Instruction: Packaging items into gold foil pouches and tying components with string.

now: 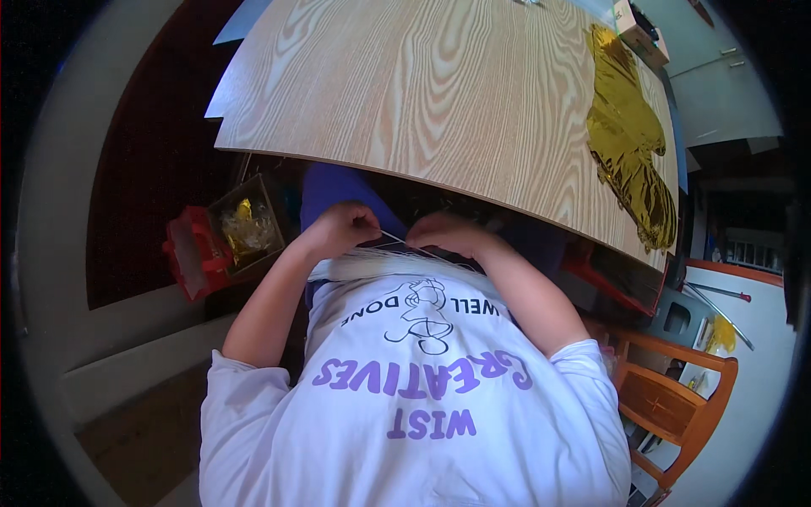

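My left hand and my right hand are close together over my lap, below the near edge of the table. A thin white strand runs between them. Thumb and fingers of my left hand pinch one end of it. My right hand is curled, its fingertips partly hidden, and the strand passes into its grip. Across my lap, just beneath both hands, lies a bundle of long whitish strands. What the strands are made of is too fine to tell.
A wood-grain table stands ahead of me, with crumpled gold foil along its right side. A small box sits at its far right corner. Left of my legs is an open box beside a red object. A wooden chair stands at right.
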`<state>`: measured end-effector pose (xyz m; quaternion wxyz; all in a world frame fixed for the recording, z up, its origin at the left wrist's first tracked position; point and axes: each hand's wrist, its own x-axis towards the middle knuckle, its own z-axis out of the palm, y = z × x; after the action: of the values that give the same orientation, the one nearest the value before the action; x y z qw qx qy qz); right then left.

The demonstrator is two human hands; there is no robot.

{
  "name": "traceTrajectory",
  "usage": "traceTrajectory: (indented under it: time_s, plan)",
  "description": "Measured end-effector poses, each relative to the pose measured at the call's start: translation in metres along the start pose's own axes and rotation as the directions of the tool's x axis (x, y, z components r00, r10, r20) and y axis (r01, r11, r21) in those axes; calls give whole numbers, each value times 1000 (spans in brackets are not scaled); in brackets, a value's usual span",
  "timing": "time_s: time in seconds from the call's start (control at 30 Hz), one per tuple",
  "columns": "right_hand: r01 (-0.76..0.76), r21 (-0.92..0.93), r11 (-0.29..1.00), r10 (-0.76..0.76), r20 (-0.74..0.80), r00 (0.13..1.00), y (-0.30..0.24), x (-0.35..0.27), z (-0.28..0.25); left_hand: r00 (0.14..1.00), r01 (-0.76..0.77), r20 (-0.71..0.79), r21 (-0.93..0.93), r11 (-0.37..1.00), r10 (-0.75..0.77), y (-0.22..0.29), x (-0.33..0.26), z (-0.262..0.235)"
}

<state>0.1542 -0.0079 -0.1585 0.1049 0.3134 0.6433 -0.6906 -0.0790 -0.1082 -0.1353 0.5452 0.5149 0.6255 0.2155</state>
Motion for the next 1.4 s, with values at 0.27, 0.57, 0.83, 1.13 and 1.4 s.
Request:
traceTrajectory:
  time_s: [0.27, 0.57, 0.83, 1.13, 1.4]
  plan:
    - [59, -77, 995, -63, -51, 997, -11, -1, -6, 999, -32, -31, -17, 999, 32, 0, 1, 1]
    - [175, -318, 932, -226, -130, 965, -15, -3, -1, 1000, -11, 11, 43, 999, 11, 6, -3, -2]
    - [227, -326, 918, -327, -297, 897, -17, -11, 1, 987, -151, -47, 84, 985, 156, 31, -10, -1]
    - [336, 88, 938, -272, -413, 869, -55, -65, 28, 814, -538, -31, 336, 773, 580, 90, -25, 10]
    - [498, 712, 495, -511, -225, 829, -119, -94, 47, 500, -658, -145, 577, 484, 854, 174, -64, -23]
